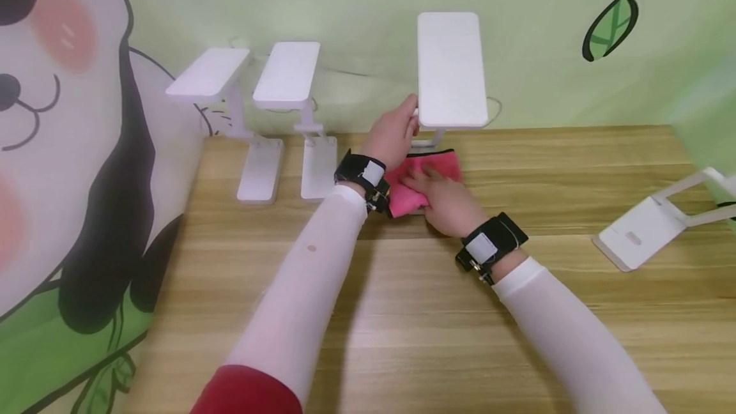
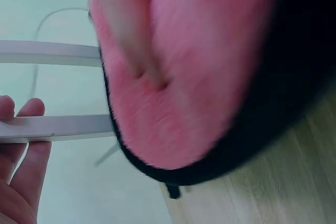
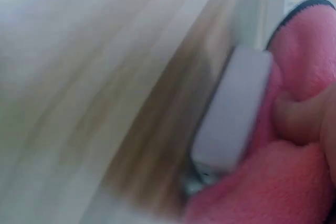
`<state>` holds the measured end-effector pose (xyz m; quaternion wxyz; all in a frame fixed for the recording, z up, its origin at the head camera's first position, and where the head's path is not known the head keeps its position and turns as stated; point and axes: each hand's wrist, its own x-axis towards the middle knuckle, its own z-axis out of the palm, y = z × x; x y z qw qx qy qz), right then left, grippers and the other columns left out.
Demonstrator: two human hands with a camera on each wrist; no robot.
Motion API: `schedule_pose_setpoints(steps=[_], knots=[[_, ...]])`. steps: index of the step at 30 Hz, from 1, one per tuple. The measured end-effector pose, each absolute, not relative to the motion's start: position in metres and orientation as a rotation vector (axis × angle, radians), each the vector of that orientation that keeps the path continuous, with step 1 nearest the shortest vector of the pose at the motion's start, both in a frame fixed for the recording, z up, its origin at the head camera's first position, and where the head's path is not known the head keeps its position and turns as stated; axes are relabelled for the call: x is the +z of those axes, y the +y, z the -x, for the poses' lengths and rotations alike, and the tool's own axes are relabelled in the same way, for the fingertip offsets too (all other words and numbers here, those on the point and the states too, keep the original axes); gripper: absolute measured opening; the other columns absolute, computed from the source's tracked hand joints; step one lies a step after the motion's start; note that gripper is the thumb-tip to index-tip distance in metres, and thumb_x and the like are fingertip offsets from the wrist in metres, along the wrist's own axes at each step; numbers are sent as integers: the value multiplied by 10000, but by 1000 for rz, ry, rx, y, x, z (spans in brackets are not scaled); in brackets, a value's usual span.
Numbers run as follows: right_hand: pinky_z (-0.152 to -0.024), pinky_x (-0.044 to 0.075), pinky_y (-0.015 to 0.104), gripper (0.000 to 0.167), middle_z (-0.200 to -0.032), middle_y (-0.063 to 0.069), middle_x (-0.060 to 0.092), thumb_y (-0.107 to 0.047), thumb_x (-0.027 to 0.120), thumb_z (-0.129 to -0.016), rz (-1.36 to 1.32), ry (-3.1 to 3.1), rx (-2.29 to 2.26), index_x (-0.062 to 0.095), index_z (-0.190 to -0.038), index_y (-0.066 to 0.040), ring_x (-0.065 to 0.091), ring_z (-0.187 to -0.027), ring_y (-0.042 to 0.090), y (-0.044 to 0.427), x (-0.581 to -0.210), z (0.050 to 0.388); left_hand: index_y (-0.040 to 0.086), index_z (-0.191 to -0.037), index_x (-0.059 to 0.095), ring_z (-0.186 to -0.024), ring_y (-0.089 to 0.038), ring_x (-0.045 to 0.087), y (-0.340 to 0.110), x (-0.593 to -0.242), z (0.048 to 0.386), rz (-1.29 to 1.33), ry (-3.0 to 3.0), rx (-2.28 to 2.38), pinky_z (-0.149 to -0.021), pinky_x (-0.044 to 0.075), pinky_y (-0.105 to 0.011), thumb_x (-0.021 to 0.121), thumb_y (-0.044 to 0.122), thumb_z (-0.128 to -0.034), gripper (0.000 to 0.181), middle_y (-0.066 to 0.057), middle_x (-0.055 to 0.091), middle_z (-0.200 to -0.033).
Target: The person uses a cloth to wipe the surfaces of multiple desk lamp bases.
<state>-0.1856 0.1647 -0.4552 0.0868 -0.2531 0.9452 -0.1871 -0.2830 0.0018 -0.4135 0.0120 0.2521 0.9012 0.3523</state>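
A white lamp with a flat rectangular head (image 1: pixel 451 69) stands near the back wall. My left hand (image 1: pixel 392 135) grips its arm below the head; in the left wrist view the fingers of my left hand (image 2: pixel 26 156) curl round one of two pale bars (image 2: pixel 68 126). A pink cloth with a black edge (image 1: pixel 448 165) lies over the lamp's base. My right hand (image 1: pixel 454 204) presses on the cloth with its fingers spread. In the right wrist view the white base (image 3: pixel 233 111) shows beside the cloth (image 3: pixel 273 182), and part of my right hand (image 3: pixel 310 119) rests on it.
Two similar white lamps (image 1: pixel 260 171) (image 1: pixel 319 168) stand to the left. At the right edge is another white lamp base (image 1: pixel 635 235) with two arms. The wooden table (image 1: pixel 402 312) meets a green wall (image 1: pixel 356 5) with a painted panda and leaf.
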Motion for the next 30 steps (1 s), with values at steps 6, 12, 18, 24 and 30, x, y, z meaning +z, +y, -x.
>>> schedule_pose_setpoints(steps=[6,12,18,24,30], knots=[[-1192,381,561,639,-1679,183,392,61,551,-1000,631,2885,-627,463,-1617,-83,239,-1595,407,165,-464,195,77,-1241,496,-829,-241,581,2,-415,285,-782,2787,1139,-762,470,-363,420,185,-1166,152,-78,616,-961],[-1150,424,585,628,-1655,233,399,81,550,-980,677,2904,-598,481,-1591,-46,291,-1566,449,171,-462,164,90,-1233,499,-775,-227,577,-5,-415,282,-708,2791,1169,-700,468,-343,408,223,-1166,175,-105,643,-985],[-1105,464,605,618,-1596,259,469,107,584,-938,804,2817,-546,552,-1542,-22,379,-1509,494,170,-447,130,111,-1240,493,-775,-226,548,-10,-412,282,-704,2800,1152,-709,451,-349,401,233,-1166,170,-99,629,-973],[-1075,491,605,588,-1572,227,520,66,612,-935,840,2823,-520,604,-1511,-52,451,-1473,467,149,-446,152,98,-1226,510,-786,-223,562,-8,-413,283,-725,2851,1108,-722,450,-344,425,214,-1166,156,-48,607,-936],[-1091,488,547,725,-1651,166,439,89,644,-902,774,2854,-649,528,-1586,-124,394,-1527,372,143,-465,195,95,-1262,520,-822,-226,592,-5,-418,282,-740,2821,1127,-763,474,-352,424,171,-1167,155,-63,641,-962]])
